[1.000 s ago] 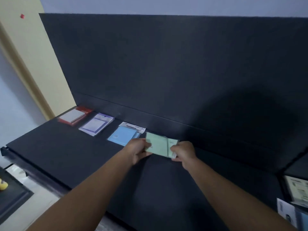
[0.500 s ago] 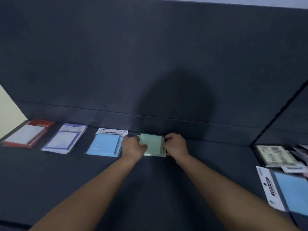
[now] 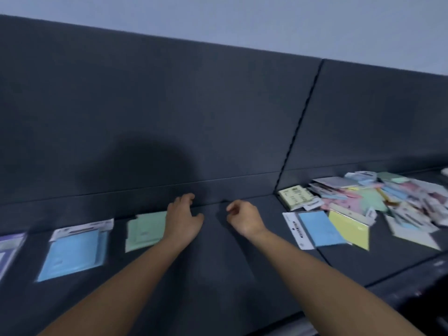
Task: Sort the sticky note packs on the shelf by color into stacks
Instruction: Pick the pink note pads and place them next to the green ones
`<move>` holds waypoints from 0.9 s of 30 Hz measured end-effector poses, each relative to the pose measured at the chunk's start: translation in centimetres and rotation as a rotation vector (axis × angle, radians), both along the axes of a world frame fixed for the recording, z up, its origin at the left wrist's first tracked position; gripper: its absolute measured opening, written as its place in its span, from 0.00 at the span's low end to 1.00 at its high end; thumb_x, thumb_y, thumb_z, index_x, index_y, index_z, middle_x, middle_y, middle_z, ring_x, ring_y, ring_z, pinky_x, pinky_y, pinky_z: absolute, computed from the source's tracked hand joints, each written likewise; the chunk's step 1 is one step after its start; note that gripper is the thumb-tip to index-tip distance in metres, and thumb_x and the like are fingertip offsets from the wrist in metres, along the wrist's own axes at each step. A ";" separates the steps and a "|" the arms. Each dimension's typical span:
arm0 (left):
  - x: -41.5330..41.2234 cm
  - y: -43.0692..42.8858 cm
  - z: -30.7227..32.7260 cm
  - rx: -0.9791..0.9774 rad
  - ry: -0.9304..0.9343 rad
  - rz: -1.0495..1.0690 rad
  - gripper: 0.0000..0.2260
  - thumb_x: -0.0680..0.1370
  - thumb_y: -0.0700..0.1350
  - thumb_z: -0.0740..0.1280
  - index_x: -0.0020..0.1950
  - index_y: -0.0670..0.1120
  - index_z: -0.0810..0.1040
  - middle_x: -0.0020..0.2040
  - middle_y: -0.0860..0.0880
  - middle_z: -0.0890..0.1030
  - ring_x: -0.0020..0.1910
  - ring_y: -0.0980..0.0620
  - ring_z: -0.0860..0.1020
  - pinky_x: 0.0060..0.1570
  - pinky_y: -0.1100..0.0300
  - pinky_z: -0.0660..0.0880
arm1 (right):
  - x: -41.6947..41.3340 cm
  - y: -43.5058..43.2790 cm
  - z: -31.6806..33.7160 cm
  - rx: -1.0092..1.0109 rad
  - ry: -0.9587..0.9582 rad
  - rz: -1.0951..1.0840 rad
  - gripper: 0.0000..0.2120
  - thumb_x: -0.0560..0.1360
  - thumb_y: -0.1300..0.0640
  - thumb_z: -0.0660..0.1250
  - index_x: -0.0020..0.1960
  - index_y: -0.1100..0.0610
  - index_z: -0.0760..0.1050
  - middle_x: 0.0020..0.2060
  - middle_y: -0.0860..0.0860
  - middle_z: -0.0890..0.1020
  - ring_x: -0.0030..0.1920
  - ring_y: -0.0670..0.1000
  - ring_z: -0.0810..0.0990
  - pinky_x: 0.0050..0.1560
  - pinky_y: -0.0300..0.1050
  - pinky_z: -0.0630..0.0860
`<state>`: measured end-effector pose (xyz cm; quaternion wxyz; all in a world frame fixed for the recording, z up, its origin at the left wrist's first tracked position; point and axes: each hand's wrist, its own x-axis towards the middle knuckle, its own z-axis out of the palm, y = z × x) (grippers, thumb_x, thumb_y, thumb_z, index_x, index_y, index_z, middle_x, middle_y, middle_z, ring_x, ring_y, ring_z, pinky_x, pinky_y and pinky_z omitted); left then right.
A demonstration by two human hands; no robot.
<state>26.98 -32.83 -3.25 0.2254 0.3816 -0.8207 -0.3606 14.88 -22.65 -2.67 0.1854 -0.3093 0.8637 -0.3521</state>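
Green pack (image 3: pixel 145 230) lies flat by L hand (image 3: pixel 183 221).

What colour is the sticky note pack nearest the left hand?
The pack by the left hand is pale mint green; the head view shows it, slightly blurred.

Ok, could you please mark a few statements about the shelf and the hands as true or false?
Both the left hand and the right hand hold nothing. True.
The green sticky note pack lies right of the right hand. False: it lies left of the left hand.
A mixed pile of packs lies at the right. True.
The yellow pack lies at the far left. False: it lies at the right, beside a blue pack.
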 end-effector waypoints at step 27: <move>-33.4 38.1 1.2 0.158 -0.086 -0.599 0.15 0.76 0.42 0.64 0.62 0.44 0.73 0.56 0.47 0.77 0.54 0.47 0.76 0.57 0.54 0.73 | -23.3 48.4 3.3 -0.099 0.130 -0.592 0.08 0.73 0.64 0.64 0.49 0.56 0.78 0.43 0.48 0.80 0.44 0.47 0.77 0.43 0.38 0.70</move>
